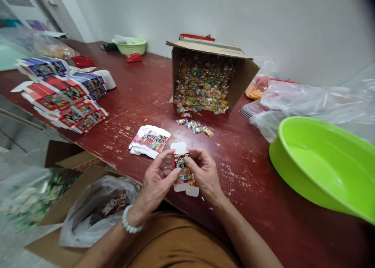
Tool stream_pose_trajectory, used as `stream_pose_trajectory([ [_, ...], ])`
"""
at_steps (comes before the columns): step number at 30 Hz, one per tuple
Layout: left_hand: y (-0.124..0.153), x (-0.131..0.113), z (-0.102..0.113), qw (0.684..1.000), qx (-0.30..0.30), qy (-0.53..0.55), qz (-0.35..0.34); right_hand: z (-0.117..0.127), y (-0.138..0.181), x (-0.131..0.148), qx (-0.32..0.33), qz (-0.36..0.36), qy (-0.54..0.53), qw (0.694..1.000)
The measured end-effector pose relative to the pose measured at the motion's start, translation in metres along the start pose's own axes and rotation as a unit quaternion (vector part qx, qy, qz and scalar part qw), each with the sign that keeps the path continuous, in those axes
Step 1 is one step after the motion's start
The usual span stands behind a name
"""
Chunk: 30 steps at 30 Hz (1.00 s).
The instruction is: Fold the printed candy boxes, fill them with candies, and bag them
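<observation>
Between my two hands is a small printed candy box (pixel 182 173), red and black with a picture on its face and white end flaps spread at top and bottom. My left hand (pixel 159 178) grips its left edge with thumb and fingers. On the other side my right hand (pixel 204 172) pinches the box, thumb lying on the front. A stack of flat, unfolded boxes (pixel 150 140) lies just beyond my left hand. Further off, a cardboard carton (pixel 244 78) on its side spills small wrapped candies (pixel 203 80) onto the table; several loose candies (pixel 195 126) lie before it.
Bundled flat boxes (pixel 67 100) and a tape roll (pixel 107 79) occupy the table's left. A large green basin (pixel 293 170) and plastic bags (pixel 307 100) take up the right. Below the table's left edge stands an open carton with a plastic liner (pixel 88 217). A smaller green basin (pixel 131 46) stands near the wall.
</observation>
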State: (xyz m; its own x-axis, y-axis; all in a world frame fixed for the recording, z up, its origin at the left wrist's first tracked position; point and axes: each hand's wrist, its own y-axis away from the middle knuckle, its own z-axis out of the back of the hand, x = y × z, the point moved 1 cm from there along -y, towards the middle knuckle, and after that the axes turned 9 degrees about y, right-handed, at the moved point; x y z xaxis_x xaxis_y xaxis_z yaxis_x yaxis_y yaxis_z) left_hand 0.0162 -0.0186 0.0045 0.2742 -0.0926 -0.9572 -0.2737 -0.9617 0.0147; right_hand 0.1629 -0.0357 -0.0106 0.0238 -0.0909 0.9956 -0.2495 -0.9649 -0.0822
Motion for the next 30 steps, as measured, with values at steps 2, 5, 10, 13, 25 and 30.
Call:
stream_pose_trajectory([
  [2, -0.003, -0.001, 0.004, 0.999, 0.0, 0.014, 0.034, 0.003, -0.001, 0.0, 0.012, -0.002, 0.011, 1.0],
  [5, -0.007, -0.002, 0.008, 0.997, 0.016, 0.026, 0.074, 0.009, -0.007, 0.003, 0.058, -0.04, 0.004, 0.997],
  [10, -0.011, -0.004, 0.01, 0.997, 0.061, -0.006, 0.054, 0.016, -0.016, 0.012, 0.098, -0.115, -0.055, 0.987],
  [13, -0.011, -0.004, 0.01, 0.997, 0.045, 0.046, 0.046, 0.015, -0.015, 0.013, 0.12, -0.068, -0.015, 0.99],
  [25, -0.006, 0.007, -0.001, 0.947, 0.065, 0.159, 0.272, 0.013, -0.011, 0.018, 0.123, 0.086, 0.168, 0.974],
  [30, -0.009, 0.009, -0.004, 0.962, 0.062, 0.117, 0.237, 0.009, -0.023, 0.022, 0.148, -0.048, 0.122, 0.98],
])
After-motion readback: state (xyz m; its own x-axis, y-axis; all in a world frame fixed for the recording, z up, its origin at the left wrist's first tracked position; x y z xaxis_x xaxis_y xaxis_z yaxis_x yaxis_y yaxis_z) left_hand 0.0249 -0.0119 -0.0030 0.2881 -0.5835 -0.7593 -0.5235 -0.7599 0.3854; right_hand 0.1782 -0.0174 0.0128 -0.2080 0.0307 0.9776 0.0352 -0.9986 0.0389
